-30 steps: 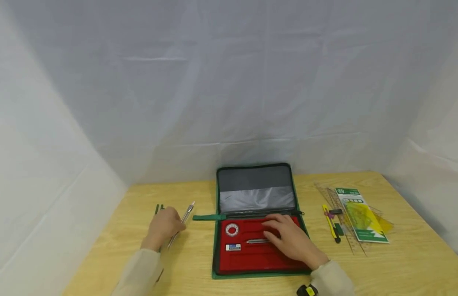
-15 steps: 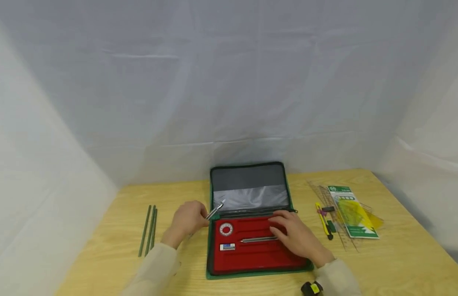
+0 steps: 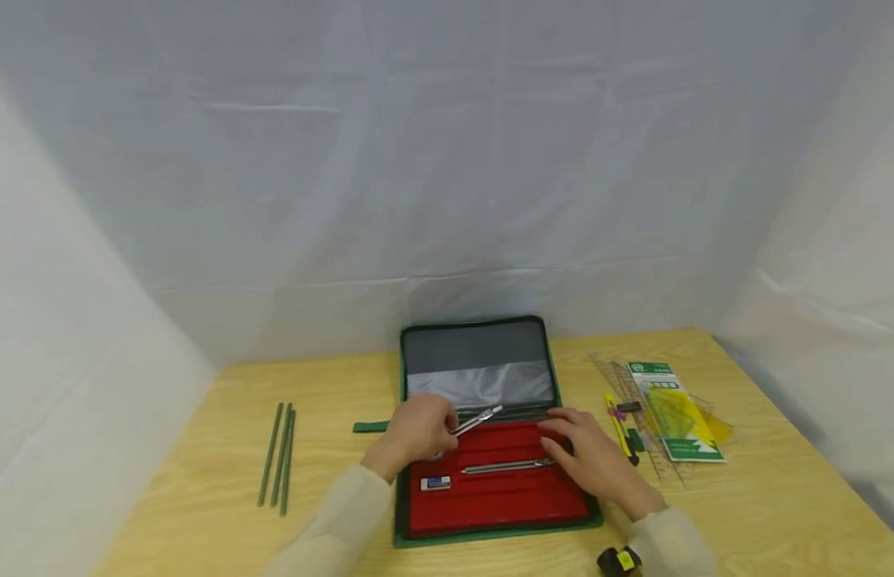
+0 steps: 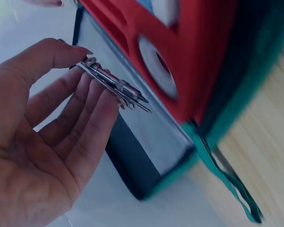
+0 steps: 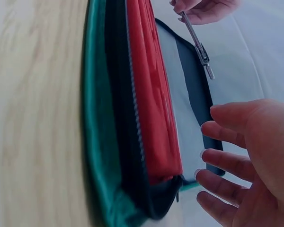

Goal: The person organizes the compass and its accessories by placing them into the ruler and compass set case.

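Note:
A silver drawing compass [image 4: 116,85] is pinched between the thumb and fingers of my left hand [image 3: 419,433], above the upper left of the red tray [image 3: 504,506]. That tray fills the lower half of an unzipped green case [image 3: 490,538]. Another metal compass [image 3: 507,466] lies in a middle slot, with a blue and white eraser [image 3: 435,483] at its left. In the left wrist view a round white ring [image 4: 157,66] sits in its recess; my left hand mostly covers it in the head view. Over the tray's right side, my right hand [image 3: 591,455] has loosely bent fingers and holds nothing.
Several dark green pencils [image 3: 277,461] lie on the table's left. To the right are a yellow cutter [image 3: 620,429], clear rulers [image 3: 652,433] and a green and white packet [image 3: 677,417]. A black and yellow item [image 3: 620,561] is near the right sleeve. The raised lid [image 3: 479,344] stands at the back.
My left hand has carried the compass rightward from beside the pencils to over the tray. My right hand has stayed over the tray's right side. The head view has shifted slightly.

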The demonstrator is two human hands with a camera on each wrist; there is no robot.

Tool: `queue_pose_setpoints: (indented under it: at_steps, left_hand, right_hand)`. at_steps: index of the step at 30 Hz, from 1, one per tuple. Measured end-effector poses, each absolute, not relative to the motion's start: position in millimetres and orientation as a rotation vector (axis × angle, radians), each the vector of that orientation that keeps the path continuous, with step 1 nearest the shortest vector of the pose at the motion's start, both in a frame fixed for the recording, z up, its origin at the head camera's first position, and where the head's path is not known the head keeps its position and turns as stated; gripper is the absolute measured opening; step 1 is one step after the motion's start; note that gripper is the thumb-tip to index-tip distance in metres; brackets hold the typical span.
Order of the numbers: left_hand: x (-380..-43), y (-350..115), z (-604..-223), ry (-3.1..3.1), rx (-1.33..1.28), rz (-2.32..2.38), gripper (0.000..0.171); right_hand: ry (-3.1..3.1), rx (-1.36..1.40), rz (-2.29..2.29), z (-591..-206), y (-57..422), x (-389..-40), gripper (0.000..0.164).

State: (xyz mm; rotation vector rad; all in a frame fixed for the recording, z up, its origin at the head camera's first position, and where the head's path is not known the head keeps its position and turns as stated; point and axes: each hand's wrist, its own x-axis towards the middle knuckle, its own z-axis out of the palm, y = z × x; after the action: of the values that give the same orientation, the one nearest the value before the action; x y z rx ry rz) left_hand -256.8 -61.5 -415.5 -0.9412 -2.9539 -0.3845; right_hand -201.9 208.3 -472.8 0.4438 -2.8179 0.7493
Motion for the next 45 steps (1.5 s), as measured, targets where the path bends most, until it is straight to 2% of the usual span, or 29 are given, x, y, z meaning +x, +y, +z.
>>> queue_pose_setpoints:
  at_steps: [8,17,31,45]
  left_hand:
    - [-252,-33,-425,-2.965,-1.107,-0.354,0.011]
    - [-251,-11,-431,-2.912,-1.198,-0.201,0.005]
    - [-253,4,-434,-2.871,-1.247,-0.190,0.020]
    - [-253,6,-431,-2.921,-1.314,-0.242,0.021]
  right_hand:
    - [-2.761,0.443,0.762,-479,218,-199,0.027]
    - [-2.762,0.430,0.750,-485,228,-195,0.027]
    - [-2.738,0.413,0.785,-488,236,-193,0.027]
    - [-2.784,0.402,0.764,-487,239,-189,0.028]
